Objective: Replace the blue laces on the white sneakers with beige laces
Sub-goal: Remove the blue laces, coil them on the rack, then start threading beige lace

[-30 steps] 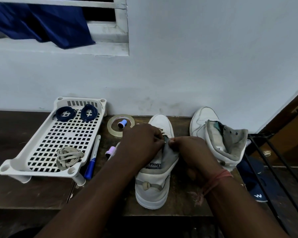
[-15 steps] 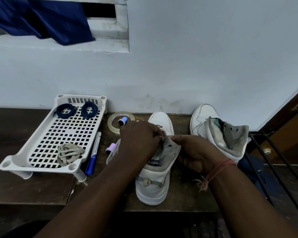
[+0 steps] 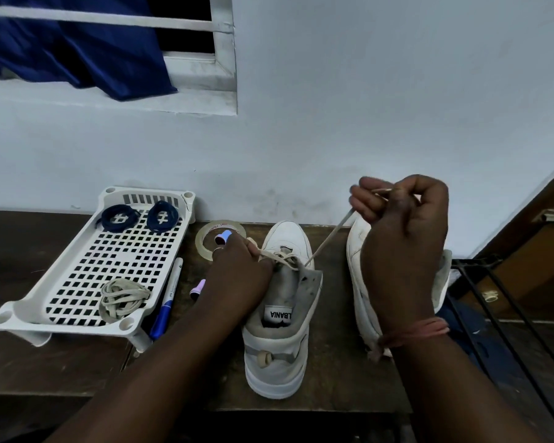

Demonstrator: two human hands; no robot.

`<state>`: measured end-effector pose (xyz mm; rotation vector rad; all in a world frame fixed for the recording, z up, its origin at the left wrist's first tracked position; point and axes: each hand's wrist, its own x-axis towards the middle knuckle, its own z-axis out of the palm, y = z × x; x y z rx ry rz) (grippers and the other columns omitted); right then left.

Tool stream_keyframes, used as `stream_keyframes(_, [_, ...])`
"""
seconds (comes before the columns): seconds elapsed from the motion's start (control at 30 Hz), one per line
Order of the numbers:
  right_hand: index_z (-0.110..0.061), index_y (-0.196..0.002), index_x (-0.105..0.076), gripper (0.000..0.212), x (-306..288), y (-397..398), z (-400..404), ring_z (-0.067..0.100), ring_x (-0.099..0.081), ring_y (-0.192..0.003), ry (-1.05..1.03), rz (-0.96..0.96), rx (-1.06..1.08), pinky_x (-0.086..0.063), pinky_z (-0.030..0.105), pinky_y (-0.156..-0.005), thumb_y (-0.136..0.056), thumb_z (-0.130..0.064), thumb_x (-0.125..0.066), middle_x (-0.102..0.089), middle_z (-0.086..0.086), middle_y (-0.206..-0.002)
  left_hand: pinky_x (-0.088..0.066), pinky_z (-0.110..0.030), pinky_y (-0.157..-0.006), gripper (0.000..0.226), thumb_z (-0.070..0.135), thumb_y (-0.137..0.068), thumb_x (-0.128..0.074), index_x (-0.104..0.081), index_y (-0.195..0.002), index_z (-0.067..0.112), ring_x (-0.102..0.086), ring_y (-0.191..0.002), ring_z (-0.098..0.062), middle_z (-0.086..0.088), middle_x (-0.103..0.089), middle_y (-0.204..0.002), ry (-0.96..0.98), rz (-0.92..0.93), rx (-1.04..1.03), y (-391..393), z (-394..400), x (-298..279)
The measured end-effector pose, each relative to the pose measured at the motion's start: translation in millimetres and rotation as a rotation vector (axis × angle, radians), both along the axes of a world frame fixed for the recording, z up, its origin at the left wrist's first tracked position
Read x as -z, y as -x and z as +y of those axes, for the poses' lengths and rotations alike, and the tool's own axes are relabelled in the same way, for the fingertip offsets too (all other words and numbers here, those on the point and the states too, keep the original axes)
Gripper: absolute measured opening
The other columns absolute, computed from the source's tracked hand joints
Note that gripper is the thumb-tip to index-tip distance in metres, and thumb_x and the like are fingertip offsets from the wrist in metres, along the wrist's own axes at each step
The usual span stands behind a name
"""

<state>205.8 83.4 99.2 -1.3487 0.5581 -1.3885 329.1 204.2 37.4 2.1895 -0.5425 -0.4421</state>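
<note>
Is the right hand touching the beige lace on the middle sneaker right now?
Touching. In the head view the right hand pinches the beige lace, which runs taut down to the sneaker.

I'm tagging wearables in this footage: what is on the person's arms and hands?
Both forearms are bare, with no sleeves in view. The right hand has a reddish thread band tied round its wrist, loose ends hanging. The left hand shows a thin ring.

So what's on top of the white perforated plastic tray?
Two coiled blue laces at the white perforated plastic tray's far end, a bundled beige lace at its near end. Nothing visibly covered.
</note>
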Motion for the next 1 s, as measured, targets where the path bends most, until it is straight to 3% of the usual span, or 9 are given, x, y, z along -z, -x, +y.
stream_keyframes(0.07, [-0.014,-0.101,-0.05,0.022,6,0,-1,0.02,-0.072,-0.1,0.082,0.085,-0.017,-0.059,0.033,-0.088,-0.105,0.001,-0.035,-0.069,0.014,-0.108,-0.035,-0.027,-0.059,0.012,0.026,-0.091,-0.063,-0.052,-0.093,0.023,-0.058,-0.08,-0.011,0.002,-0.063,-0.091,-0.003,-0.02,0.015,0,2,-5])
stream_keyframes(0.2, [-0.02,-0.108,-0.073,0.022,52,-3,-19,0.014,-0.068,-0.101,0.161,0.928,-0.23,-0.053,0.031,-0.094,-0.096,-0.007,-0.059,-0.073,-0.002,-0.107,-0.039,-0.029,-0.063,0.005,0.027,-0.092,-0.062,-0.058,-0.093,0.025,-0.061,-0.079,-0.008,0.008,-0.065,-0.084,-0.031,-0.029,0.046,1,8,-12])
stream_keyframes(0.3, [-0.022,-0.1,-0.078,0.017,70,-3,-16,0.014,-0.071,-0.096,0.169,1.197,-0.404,-0.053,0.022,-0.082,-0.09,-0.013,-0.069,-0.077,-0.002,-0.099,-0.042,-0.028,-0.063,0.003,0.029,-0.091,-0.064,-0.061,-0.09,0.027,-0.062,-0.077,-0.006,0.01,-0.066,-0.083,-0.043,-0.028,0.059,-1,10,-15])
stream_keyframes(0.43, [-0.023,-0.074,-0.071,0.017,60,-4,-8,0.014,-0.066,-0.077,0.188,1.121,-0.237,-0.044,0.016,-0.063,-0.091,-0.019,-0.067,-0.068,-0.007,-0.072,-0.038,-0.028,-0.06,0.011,0.032,-0.091,-0.059,-0.064,-0.089,0.022,-0.063,-0.075,-0.009,0.006,-0.069,-0.08,-0.086,-0.021,0.036,-4,10,-15])
stream_keyframes(0.57, [-0.004,-0.085,-0.062,0.019,25,-8,2,0.024,-0.068,-0.066,-0.267,0.355,-0.292,-0.06,0.04,-0.069,-0.099,-0.002,-0.049,-0.073,0.012,-0.076,-0.038,-0.027,-0.06,0.014,0.029,-0.09,-0.059,-0.066,-0.088,0.017,-0.062,-0.073,-0.012,0.002,-0.067,-0.077,-0.111,0.036,0.045,-7,11,-16])
stream_keyframes(0.67, [-0.016,-0.085,-0.053,0.021,-1,-1,0,0.016,-0.041,-0.043,-0.362,0.06,-0.231,-0.037,0.03,-0.048,-0.103,-0.008,-0.046,-0.05,-0.001,-0.055,-0.04,-0.026,-0.06,0.016,0.027,-0.09,-0.059,-0.068,-0.086,0.014,-0.065,-0.075,-0.013,0.012,-0.06,-0.075,-0.107,0.071,0.049,-8,12,-16])
stream_keyframes(0.73, [-0.016,-0.084,-0.056,0.022,-4,1,-2,0.017,-0.038,-0.04,-0.321,0.221,-0.155,-0.034,0.029,-0.047,-0.104,-0.024,-0.051,-0.048,-0.002,-0.053,-0.039,-0.026,-0.06,0.017,0.026,-0.091,-0.059,-0.069,-0.088,0.013,-0.065,-0.079,-0.012,0.018,-0.051,-0.074,-0.117,0.07,0.05,-7,12,-17])
stream_keyframes(0.87, [-0.009,-0.07,-0.06,0.043,18,-1,7,0.026,-0.061,-0.071,0.035,1.124,-0.216,-0.043,0.032,-0.068,-0.101,-0.038,-0.052,-0.06,0.004,-0.065,-0.04,-0.026,-0.058,0.019,0.024,-0.092,-0.057,-0.07,-0.091,0.009,-0.062,-0.071,-0.013,0.012,-0.055,-0.073,-0.112,0.065,0.045,-4,11,-18])
stream_keyframes(1.0, [-0.01,-0.062,-0.061,0.054,24,-4,6,0.027,-0.062,-0.075,-0.114,1.229,-0.34,-0.045,0.032,-0.074,-0.101,-0.046,-0.052,-0.061,0.004,-0.065,-0.039,-0.026,-0.057,0.021,0.022,-0.092,-0.055,-0.071,-0.096,0.009,-0.061,-0.07,-0.013,0.011,-0.054,-0.071,-0.136,0.034,0.06,-2,10,-21])
